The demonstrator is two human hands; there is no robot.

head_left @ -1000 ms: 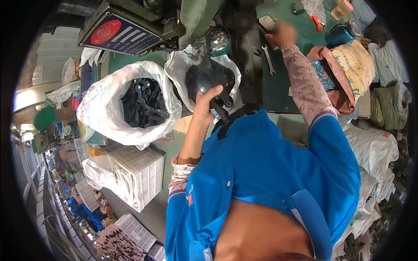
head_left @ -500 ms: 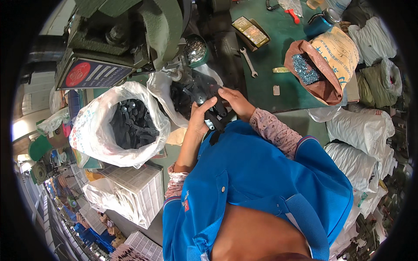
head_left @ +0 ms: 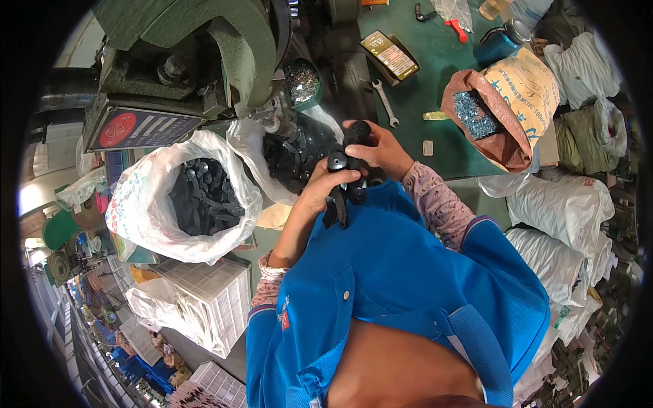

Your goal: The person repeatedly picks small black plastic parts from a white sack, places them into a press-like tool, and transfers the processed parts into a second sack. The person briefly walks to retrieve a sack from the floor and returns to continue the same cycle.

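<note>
Close in front of my body, both hands hold black flat parts with rounded ends. My left hand point(head_left: 317, 190) is closed around several black parts point(head_left: 337, 161), one with a shiny round end facing up and others hanging below the fingers. Beside it, my right hand point(head_left: 386, 151) grips more black parts point(head_left: 358, 134), and the two bunches meet. Just beyond the hands, an open white bag point(head_left: 249, 155) holds a pile of similar black parts. To the left stands a larger white bag point(head_left: 139, 207), also filled with black pieces.
A dark green machine point(head_left: 197, 34) looms over the far left. Behind the hands is a green bowl point(head_left: 318, 98) of small metal pieces. On the green table point(head_left: 415, 109) lie a wrench point(head_left: 385, 102), a phone point(head_left: 391, 54), a sack point(head_left: 459, 85) of shiny small parts and a blue flask point(head_left: 502, 42).
Both hands have drawn back from the nearer bag toward my body. The black parts are now lifted and bunched upright in the right hand, beside those in the left.
</note>
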